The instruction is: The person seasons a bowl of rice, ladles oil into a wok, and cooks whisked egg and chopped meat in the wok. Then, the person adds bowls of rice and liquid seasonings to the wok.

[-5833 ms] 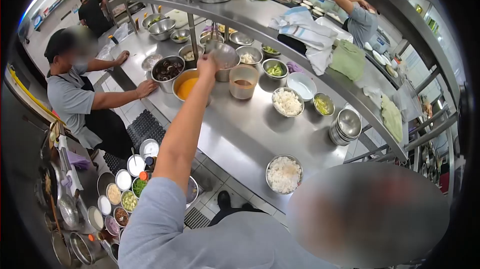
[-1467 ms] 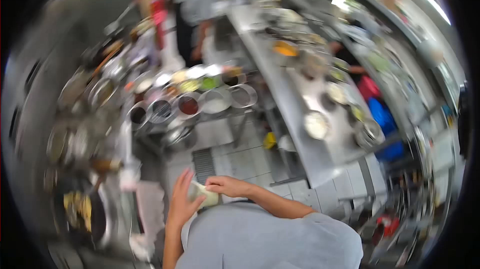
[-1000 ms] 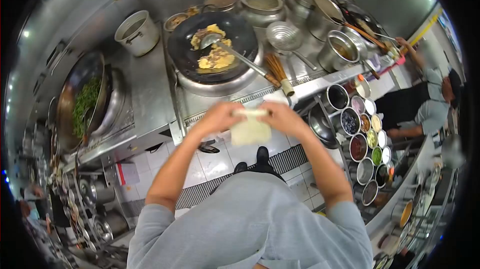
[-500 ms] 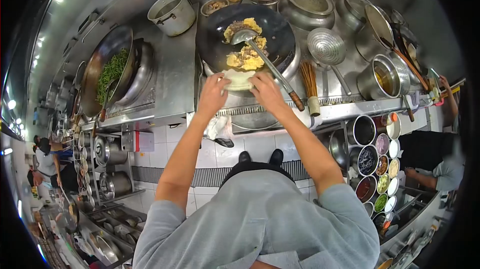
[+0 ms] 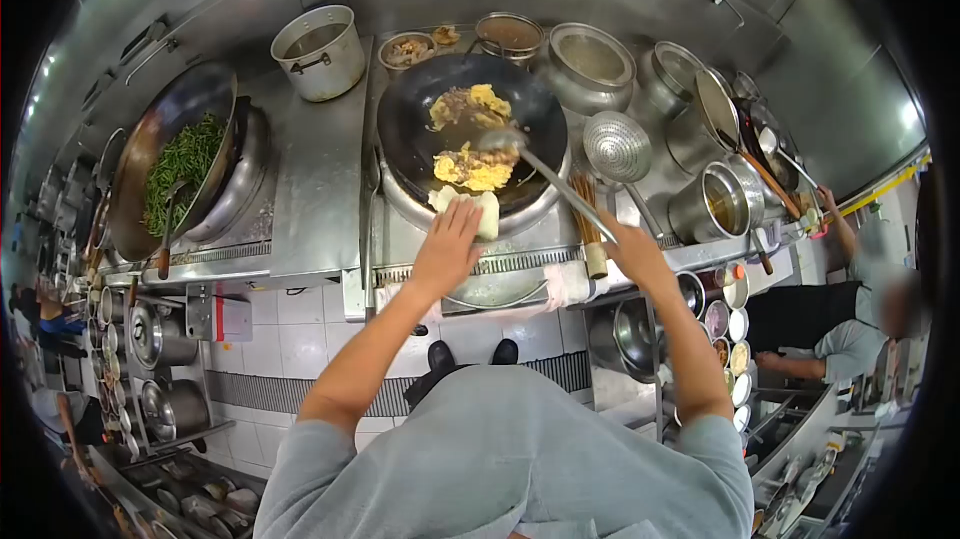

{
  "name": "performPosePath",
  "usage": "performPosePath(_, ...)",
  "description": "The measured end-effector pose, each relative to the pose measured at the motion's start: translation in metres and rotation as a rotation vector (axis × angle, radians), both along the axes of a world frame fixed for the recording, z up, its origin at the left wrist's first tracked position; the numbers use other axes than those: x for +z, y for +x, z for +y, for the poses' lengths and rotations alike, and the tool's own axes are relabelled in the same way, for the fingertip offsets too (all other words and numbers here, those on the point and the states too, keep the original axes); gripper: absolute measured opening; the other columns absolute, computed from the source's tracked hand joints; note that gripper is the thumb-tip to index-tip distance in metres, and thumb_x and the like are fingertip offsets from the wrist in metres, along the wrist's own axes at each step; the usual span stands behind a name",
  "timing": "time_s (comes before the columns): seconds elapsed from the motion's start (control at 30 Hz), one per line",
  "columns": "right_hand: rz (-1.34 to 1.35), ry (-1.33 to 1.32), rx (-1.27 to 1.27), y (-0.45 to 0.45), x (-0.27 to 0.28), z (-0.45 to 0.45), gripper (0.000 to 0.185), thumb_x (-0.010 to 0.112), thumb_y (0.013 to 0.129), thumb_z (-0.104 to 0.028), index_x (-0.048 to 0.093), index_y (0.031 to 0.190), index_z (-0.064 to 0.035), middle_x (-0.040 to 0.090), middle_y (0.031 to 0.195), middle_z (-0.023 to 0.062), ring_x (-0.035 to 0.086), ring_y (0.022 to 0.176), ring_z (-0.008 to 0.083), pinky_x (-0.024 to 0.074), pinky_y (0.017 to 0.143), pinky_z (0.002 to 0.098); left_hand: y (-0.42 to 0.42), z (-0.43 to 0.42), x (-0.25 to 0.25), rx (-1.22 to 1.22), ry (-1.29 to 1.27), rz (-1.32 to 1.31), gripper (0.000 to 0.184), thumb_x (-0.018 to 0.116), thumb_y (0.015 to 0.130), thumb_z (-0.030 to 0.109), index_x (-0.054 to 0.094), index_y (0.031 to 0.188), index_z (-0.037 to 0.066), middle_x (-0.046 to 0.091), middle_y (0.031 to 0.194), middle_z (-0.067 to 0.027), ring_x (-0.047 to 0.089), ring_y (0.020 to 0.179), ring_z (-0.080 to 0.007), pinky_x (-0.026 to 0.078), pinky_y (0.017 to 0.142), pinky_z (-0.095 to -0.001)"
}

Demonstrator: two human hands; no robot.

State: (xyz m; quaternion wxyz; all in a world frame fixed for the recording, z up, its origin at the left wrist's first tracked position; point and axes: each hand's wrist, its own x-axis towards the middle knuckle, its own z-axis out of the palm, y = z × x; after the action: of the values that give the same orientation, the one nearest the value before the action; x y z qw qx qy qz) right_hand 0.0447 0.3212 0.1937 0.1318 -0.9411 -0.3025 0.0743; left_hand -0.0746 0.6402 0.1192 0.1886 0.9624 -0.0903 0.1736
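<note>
My left hand (image 5: 450,239) presses a folded pale cloth (image 5: 486,211) against the near rim of the black wok (image 5: 405,104); its thumb is hidden. In my right hand (image 5: 628,247) is the handle end of a long metal ladle (image 5: 552,177). The blurred bowl of the ladle is inside the wok, right of its middle. Yellow scrambled egg (image 5: 475,171) mixed with brown bits lies in two heaps, one near the front rim and one farther back. A bamboo brush (image 5: 594,254) stands beside the wok, just left of my right hand.
A perforated skimmer (image 5: 616,147) and several metal pots (image 5: 590,69) sit right of and behind the wok. At left, another wok (image 5: 130,179) holds green vegetables (image 5: 185,164). A tall pot (image 5: 320,54) stands between the woks. Another person (image 5: 850,339) is at the right.
My right hand has let go of the cloth and taken the ladle's handle. The ladle's bowl has shifted toward the near right. My left hand has brought the cloth onto the wok's rim.
</note>
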Motion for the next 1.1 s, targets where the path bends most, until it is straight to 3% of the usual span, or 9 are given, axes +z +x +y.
performPosePath(0.07,0.114,0.076,0.074,-0.002,0.011,-0.015,0.057,0.061,0.087,-0.022,0.044,0.141,-0.0152,0.064,0.107,0.0261,0.062,0.094,0.0449,0.0487,0.083,0.0488,-0.013,-0.002,0.002,0.046,0.005,-0.012,0.056,0.063,0.086,0.023,0.046,0.134,-0.001,0.041,0.14,-0.0214,0.034,0.135,-0.0409,0.03,0.11,-0.0503)
performPosePath(0.2,0.024,0.109,0.176,0.037,-0.029,0.019,0.057,0.061,0.088,-0.021,0.042,0.142,-0.0172,0.065,0.098,0.025,0.062,0.089,0.0452,0.0495,0.08,0.0496,0.026,0.008,0.0,-0.005,-0.081,-0.052,0.04,0.063,0.086,0.024,0.057,0.116,0.0,0.054,0.125,-0.0194,0.048,0.122,-0.0366,0.04,0.102,-0.0463)
performPosePath(0.3,-0.153,-0.112,-0.031,0.052,-0.063,0.068,0.056,0.058,0.09,-0.022,0.04,0.143,-0.0156,0.064,0.111,0.0242,0.063,0.084,0.0431,0.049,0.081,0.0509,0.062,0.02,-0.001,-0.099,-0.128,0.156,0.029,0.062,0.087,0.026,0.061,0.1,0.001,0.063,0.106,-0.0173,0.057,0.107,-0.0343,0.045,0.093,-0.0439)
performPosePath(0.47,0.08,0.033,-0.14,0.013,-0.058,0.045,0.058,0.059,0.088,-0.018,0.04,0.143,-0.0125,0.063,0.115,0.0253,0.062,0.095,0.0457,0.0489,0.085,0.0479,0.09,0.025,-0.031,-0.154,-0.064,0.193,0.032,0.06,0.09,0.034,0.062,0.092,0.002,0.065,0.094,-0.0168,0.061,0.096,-0.0354,0.048,0.084,-0.0445)
performPosePath(0.63,0.137,0.249,-0.012,-0.038,-0.011,-0.019,0.059,0.063,0.087,-0.018,0.042,0.142,-0.0126,0.062,0.118,0.024,0.057,0.113,0.0432,0.0464,0.092,0.0437,0.08,-0.006,-0.026,0.001,-0.075,0.192,0.032,0.06,0.088,0.036,0.066,0.094,0.005,0.068,0.094,-0.0184,0.064,0.093,-0.0367,0.049,0.081,-0.0464)
performPosePath(0.77,0.669,0.032,-0.33,-0.063,0.082,0.011,0.057,0.059,0.091,-0.018,0.04,0.145,-0.0144,0.064,0.117,0.0209,0.064,0.1,0.0308,0.0475,0.088,0.038,0.09,-0.002,-0.055,0.04,-0.027,0.183,0.029,0.062,0.087,0.034,0.066,0.089,0.005,0.067,0.081,-0.017,0.065,0.083,-0.0361,0.05,0.077,-0.0477)
performPosePath(0.8,0.443,0.173,-0.044,-0.055,0.062,-0.003,0.058,0.058,0.093,-0.018,0.038,0.147,-0.0157,0.063,0.116,0.0192,0.062,0.095,0.0256,0.0477,0.087,0.0356,0.078,-0.005,-0.04,0.033,-0.057,0.147,0.03,0.062,0.087,0.035,0.065,0.087,0.005,0.067,0.08,-0.0172,0.065,0.081,-0.0365,0.05,0.076,-0.0479)
performPosePath(0.97,0.355,0.084,-0.012,-0.028,0.016,-0.018,0.058,0.058,0.092,-0.022,0.038,0.146,-0.0183,0.058,0.13,0.0194,0.058,0.116,0.0384,0.0461,0.096,0.0402,0.05,-0.014,-0.009,0.019,-0.079,0.028,0.031,0.063,0.085,0.036,0.063,0.08,0.005,0.066,0.077,-0.0179,0.064,0.078,-0.0375,0.05,0.072,-0.0486)
performPosePath(1.1,0.142,-0.049,-0.107,-0.028,-0.003,0.006,0.062,0.06,0.09,-0.021,0.035,0.148,-0.0233,0.063,0.113,0.0247,0.061,0.1,0.0452,0.0481,0.088,0.0477,-0.021,-0.028,-0.016,-0.013,-0.113,0.032,0.025,0.064,0.082,0.03,0.061,0.078,0.006,0.064,0.071,-0.0175,0.064,0.07,-0.0372,0.05,0.069,-0.0482)
